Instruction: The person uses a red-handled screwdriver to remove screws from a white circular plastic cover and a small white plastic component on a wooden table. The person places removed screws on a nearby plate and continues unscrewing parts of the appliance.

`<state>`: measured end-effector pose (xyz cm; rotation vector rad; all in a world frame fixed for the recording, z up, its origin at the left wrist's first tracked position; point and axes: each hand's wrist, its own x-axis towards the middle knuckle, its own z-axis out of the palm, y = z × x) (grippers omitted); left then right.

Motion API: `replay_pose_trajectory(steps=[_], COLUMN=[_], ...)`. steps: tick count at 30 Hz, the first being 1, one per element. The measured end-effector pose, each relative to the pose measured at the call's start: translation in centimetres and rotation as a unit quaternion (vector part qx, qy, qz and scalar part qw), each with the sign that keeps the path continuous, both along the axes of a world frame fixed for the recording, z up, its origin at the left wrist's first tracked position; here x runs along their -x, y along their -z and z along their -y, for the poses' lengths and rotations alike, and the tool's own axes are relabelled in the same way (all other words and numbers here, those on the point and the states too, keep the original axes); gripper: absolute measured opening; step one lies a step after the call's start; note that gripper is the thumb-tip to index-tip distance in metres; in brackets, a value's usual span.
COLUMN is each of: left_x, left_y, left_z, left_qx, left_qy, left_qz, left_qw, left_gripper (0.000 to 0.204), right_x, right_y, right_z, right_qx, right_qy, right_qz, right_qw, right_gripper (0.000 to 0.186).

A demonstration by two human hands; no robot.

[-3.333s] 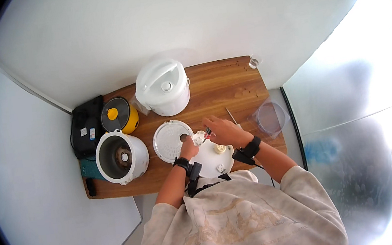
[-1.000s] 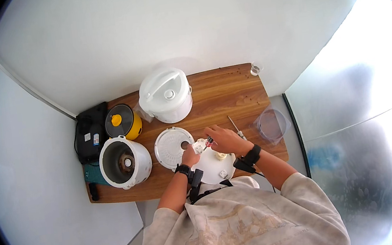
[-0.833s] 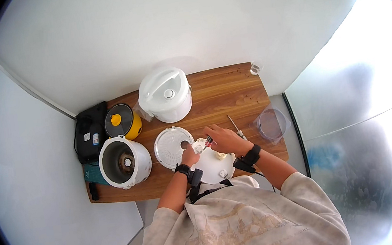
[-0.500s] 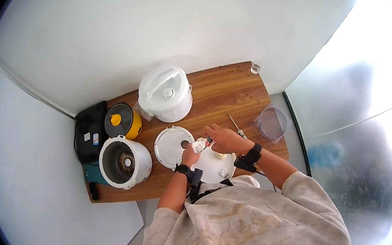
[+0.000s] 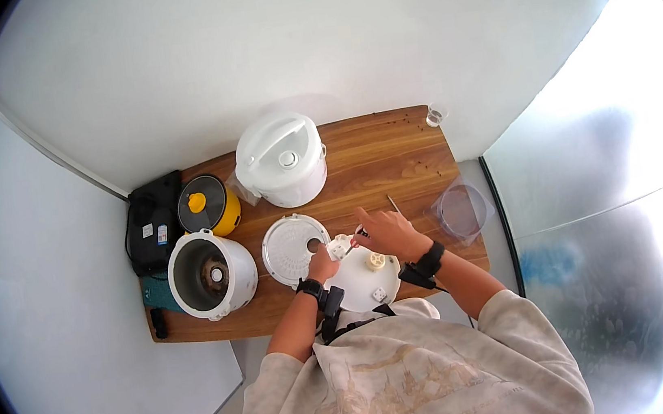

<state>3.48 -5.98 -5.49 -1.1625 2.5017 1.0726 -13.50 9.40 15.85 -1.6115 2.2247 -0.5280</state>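
Note:
My left hand [image 5: 322, 265] is closed on a small white plastic part [image 5: 338, 247] and steadies it above the near edge of the table. My right hand [image 5: 392, 234] grips a screwdriver [image 5: 357, 238] with a red handle, its shaft slanting down toward that part. Beneath both hands lies a large round white lid [image 5: 357, 287]. On it rest a cream-coloured round part [image 5: 376, 261] with openings and a small white square piece [image 5: 380, 294]. Left of my left hand is a round white inner cover [image 5: 287, 250] with a dark hole.
An open white rice cooker body [image 5: 245, 270] stands at left, by a yellow pot [image 5: 226, 213] and a black case [image 5: 147, 240]. A lidded white cooker [image 5: 287, 175] stands behind. At right are a clear plastic container [image 5: 463, 212], another screwdriver [image 5: 394, 204] and a small clear cup [image 5: 434, 117].
My right hand has shifted slightly right and turned with the screwdriver, uncovering more of the cream-coloured part. My left hand keeps its place.

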Motion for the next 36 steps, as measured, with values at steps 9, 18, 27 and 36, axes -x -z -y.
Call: replay_pose_trajectory(steps=[9, 18, 27, 36], left_x=[0.1, 0.1, 0.0, 0.5], left_y=[-1.3, -2.1, -2.8, -3.8], left_z=[-0.2, -0.4, -0.6, -1.1], left_qx=[-0.007, -0.028, -0.059, -0.064], left_qy=[0.004, -0.001, -0.009, -0.002], left_qz=[0.006, -0.016, -0.007, 0.003], left_qw=[1.0, 0.999, 0.998, 0.998], left_gripper=[0.061, 0.057, 0.06, 0.061], right_x=[-0.1, 0.2, 0.5, 0.5], right_y=[1.0, 1.5, 0.6, 1.6], right_z=[-0.1, 0.3, -0.4, -0.8], right_qx=[0.078, 0.051, 0.025, 0.016], right_qy=[-0.062, -0.023, 0.004, 0.028], right_qz=[0.091, 0.084, 0.054, 0.105], right_qw=[0.991, 0.995, 0.998, 0.994], right_gripper=[0.038, 0.03, 0.034, 0.036])
